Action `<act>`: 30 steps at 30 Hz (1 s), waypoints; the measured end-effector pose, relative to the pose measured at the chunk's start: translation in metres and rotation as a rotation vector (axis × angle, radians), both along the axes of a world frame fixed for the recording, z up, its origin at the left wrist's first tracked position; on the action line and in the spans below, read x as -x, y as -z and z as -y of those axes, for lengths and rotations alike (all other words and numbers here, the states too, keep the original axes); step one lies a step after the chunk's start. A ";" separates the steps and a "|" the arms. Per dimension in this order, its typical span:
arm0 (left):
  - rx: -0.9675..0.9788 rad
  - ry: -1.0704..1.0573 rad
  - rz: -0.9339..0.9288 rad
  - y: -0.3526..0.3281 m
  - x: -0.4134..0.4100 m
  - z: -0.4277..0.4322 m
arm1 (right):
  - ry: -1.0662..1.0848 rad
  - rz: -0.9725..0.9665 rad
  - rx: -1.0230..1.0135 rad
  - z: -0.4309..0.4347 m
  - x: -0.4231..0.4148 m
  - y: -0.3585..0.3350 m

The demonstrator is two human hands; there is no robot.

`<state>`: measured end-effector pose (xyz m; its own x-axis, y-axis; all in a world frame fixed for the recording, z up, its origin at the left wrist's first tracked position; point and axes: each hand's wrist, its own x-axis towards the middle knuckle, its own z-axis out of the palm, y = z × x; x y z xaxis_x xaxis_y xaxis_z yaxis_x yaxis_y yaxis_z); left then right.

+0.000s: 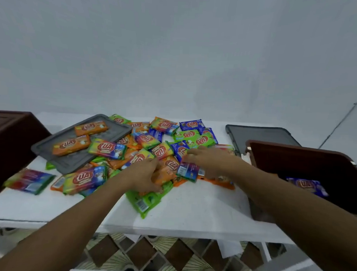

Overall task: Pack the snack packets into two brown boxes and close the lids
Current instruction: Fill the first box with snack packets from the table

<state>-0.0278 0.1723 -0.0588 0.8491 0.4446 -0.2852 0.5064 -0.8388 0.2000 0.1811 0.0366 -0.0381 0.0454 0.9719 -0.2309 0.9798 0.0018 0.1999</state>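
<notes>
A heap of snack packets [144,146] in orange, green, blue and rainbow wrappers covers the middle of the white table [190,213]. My left hand [145,172] grips an orange packet [161,175] at the heap's near edge, above a green packet [148,201]. My right hand [209,159] holds a blue packet [189,170] just to the right. A brown box [307,161] stands at the right with a blue packet [306,185] inside. Another brown box [7,144] stands at the far left.
A grey lid [70,157] lies at the back left with two orange packets on it. A second grey lid [261,137] lies behind the right box. A rainbow packet [29,181] lies apart at the left. Patterned floor tiles show below the table's near edge.
</notes>
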 end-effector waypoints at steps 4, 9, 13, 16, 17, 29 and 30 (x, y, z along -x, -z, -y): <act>0.254 -0.123 0.244 -0.017 0.009 -0.022 | 0.032 0.006 -0.008 -0.016 0.004 0.020; 0.592 -0.305 0.327 -0.029 0.020 -0.031 | 0.123 -0.335 -0.139 -0.015 0.007 0.007; 0.604 -0.289 0.350 -0.033 0.017 -0.037 | 0.274 -0.520 -0.316 -0.016 0.002 -0.025; 0.602 -0.236 0.364 -0.043 0.004 -0.030 | 0.326 -0.558 -0.252 -0.001 -0.008 -0.060; 0.602 -0.219 0.369 -0.048 -0.001 -0.026 | 0.341 -0.635 -0.223 0.006 -0.013 -0.070; 0.637 0.120 0.482 -0.121 -0.153 0.085 | 0.578 -0.723 -0.237 0.191 -0.133 -0.105; 0.641 0.154 0.475 -0.125 -0.167 0.101 | 0.580 -0.692 -0.199 0.208 -0.143 -0.099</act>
